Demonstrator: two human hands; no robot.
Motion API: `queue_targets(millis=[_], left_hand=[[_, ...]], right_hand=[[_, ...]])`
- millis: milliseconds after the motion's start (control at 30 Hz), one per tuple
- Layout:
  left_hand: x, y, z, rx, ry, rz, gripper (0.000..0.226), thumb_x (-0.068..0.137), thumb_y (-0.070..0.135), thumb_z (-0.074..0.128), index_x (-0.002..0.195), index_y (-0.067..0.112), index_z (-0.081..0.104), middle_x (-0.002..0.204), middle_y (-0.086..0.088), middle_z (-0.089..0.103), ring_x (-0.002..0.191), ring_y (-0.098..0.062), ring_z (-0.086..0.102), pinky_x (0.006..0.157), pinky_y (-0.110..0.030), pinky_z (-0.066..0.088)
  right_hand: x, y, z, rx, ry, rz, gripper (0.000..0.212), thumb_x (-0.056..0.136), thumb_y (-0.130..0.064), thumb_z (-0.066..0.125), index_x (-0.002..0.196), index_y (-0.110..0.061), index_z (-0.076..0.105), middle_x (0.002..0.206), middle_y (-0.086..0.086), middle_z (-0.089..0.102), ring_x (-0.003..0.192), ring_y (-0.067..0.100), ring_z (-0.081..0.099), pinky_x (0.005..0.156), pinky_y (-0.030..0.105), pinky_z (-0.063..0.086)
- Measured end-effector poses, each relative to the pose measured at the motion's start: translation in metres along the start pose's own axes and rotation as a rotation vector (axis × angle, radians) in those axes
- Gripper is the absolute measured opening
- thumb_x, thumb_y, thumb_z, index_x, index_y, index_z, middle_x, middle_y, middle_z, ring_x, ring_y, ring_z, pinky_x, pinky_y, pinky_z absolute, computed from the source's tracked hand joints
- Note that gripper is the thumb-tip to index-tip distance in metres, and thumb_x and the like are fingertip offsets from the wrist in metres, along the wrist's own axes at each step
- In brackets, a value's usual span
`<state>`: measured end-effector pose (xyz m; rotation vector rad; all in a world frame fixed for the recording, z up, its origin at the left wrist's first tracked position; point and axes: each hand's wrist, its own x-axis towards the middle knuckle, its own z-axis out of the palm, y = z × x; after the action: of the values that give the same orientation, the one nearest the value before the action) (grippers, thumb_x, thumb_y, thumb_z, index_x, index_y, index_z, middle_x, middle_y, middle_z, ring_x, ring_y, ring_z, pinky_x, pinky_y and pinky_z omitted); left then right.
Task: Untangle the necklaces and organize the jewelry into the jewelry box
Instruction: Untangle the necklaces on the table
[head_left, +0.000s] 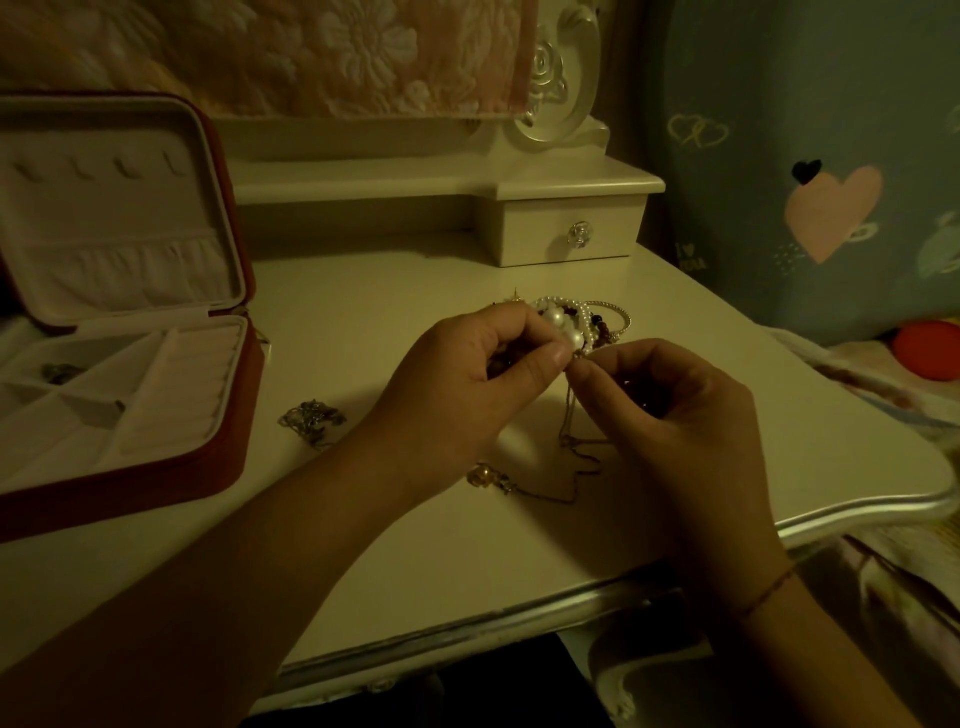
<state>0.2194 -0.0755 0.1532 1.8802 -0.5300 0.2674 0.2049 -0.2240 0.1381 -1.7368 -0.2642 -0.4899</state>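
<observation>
Both hands meet over the middle of the white dressing table. My left hand pinches a cluster of large white pearls belonging to a tangled pile of pearl strands and bracelets. My right hand pinches a thin chain right beside my left thumb. That chain hangs down to the table and runs to a gold pendant. A small silver tangle of jewelry lies left of my left wrist. The red jewelry box stands open at the left, with a small dark piece in one compartment.
A small white drawer unit with a glass knob stands at the back of the table. A carved mirror stand rises behind it. The table's silver front edge runs below my arms. Bedding and a red object lie at the right.
</observation>
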Motion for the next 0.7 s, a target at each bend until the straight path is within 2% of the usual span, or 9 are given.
queue_targets(millis=[100, 200, 300, 500, 600, 700], left_hand=[[-0.0001, 0.001, -0.001, 0.001, 0.009, 0.0, 0.009, 0.09, 0.02, 0.061, 0.084, 0.019, 0.067, 0.079, -0.006, 0.065, 0.077, -0.019, 0.061, 0.07, -0.027, 0.049], [-0.0007, 0.0026, -0.0008, 0.007, 0.021, -0.01, 0.008, 0.088, 0.016, 0.063, 0.082, 0.019, 0.068, 0.071, 0.007, 0.064, 0.065, -0.001, 0.058, 0.06, -0.013, 0.045], [-0.0004, 0.0051, -0.0005, -0.012, 0.038, -0.021, 0.009, 0.087, 0.016, 0.064, 0.08, 0.02, 0.067, 0.066, 0.018, 0.061, 0.062, 0.004, 0.055, 0.06, -0.008, 0.041], [0.001, 0.0067, -0.0021, -0.157, 0.031, -0.119, 0.011, 0.089, 0.016, 0.059, 0.083, 0.021, 0.067, 0.062, 0.015, 0.061, 0.059, 0.002, 0.053, 0.058, -0.012, 0.043], [0.0011, 0.007, -0.0025, -0.231, -0.02, -0.188, 0.014, 0.092, 0.018, 0.055, 0.085, 0.02, 0.066, 0.071, 0.01, 0.065, 0.067, 0.001, 0.058, 0.064, -0.014, 0.046], [0.0012, 0.0081, -0.0017, -0.303, -0.07, -0.228, 0.014, 0.093, 0.016, 0.052, 0.09, 0.016, 0.065, 0.081, 0.005, 0.069, 0.08, -0.006, 0.064, 0.075, -0.017, 0.049]], right_hand=[[0.0, 0.0001, 0.0004, 0.0, -0.011, -0.015, 0.01, 0.078, -0.02, 0.07, 0.074, -0.01, 0.067, 0.06, -0.001, 0.064, 0.049, 0.002, 0.055, 0.05, 0.009, 0.04], [-0.0004, -0.0006, 0.0002, 0.037, -0.035, -0.028, 0.007, 0.08, -0.012, 0.069, 0.075, -0.009, 0.066, 0.06, 0.003, 0.064, 0.048, 0.001, 0.054, 0.05, 0.009, 0.04], [-0.0012, -0.0016, 0.0, 0.064, -0.078, -0.044, 0.007, 0.082, -0.007, 0.067, 0.075, -0.008, 0.064, 0.062, 0.002, 0.064, 0.047, 0.0, 0.053, 0.05, 0.009, 0.039], [-0.0019, -0.0025, -0.0008, 0.172, -0.136, -0.023, 0.011, 0.085, -0.011, 0.062, 0.074, -0.01, 0.062, 0.058, -0.004, 0.057, 0.051, 0.002, 0.048, 0.051, 0.013, 0.04], [-0.0005, -0.002, -0.0025, 0.249, -0.158, -0.017, 0.013, 0.084, -0.018, 0.057, 0.076, -0.008, 0.06, 0.059, -0.005, 0.055, 0.054, 0.004, 0.048, 0.053, 0.013, 0.041], [0.002, 0.0024, -0.0034, 0.289, -0.171, -0.024, 0.013, 0.089, -0.017, 0.057, 0.08, -0.007, 0.058, 0.063, -0.007, 0.057, 0.059, 0.004, 0.05, 0.058, 0.014, 0.043]])
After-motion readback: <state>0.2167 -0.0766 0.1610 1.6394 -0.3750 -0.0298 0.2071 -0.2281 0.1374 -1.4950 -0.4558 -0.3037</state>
